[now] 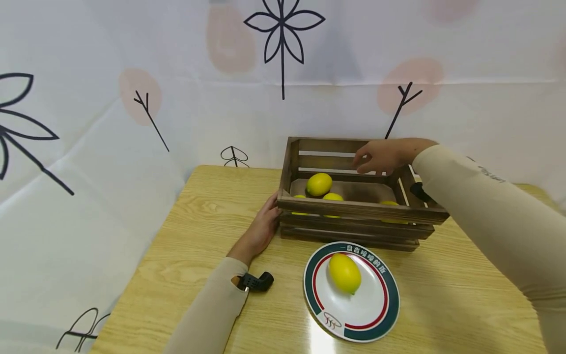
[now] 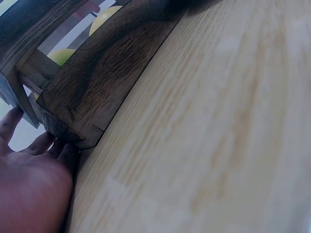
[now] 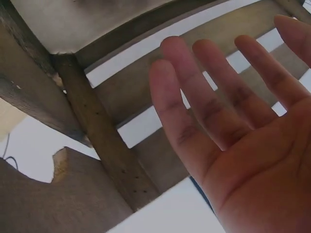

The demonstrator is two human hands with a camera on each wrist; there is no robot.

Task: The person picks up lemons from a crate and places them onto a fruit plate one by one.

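A dark wooden slatted crate [image 1: 353, 211] stands on the table with several yellow lemons inside, one lemon [image 1: 319, 184] near its left end. My left hand [image 1: 264, 226] rests against the crate's left side, its fingertips touching the wood, as the left wrist view also shows. Over the crate's right part hovers my right hand [image 1: 380, 155], with nothing in it; in the right wrist view its fingers [image 3: 206, 92] are spread before the slats. In front of the crate, a single lemon [image 1: 345, 273] lies on a white plate [image 1: 371, 314] with a green and red rim.
The light wooden table [image 1: 194, 231] has its back edge against a pale cloth [image 1: 185, 59] printed with flowers and twigs. Both forearms reach in from the front, the right one passing over the crate's right end.
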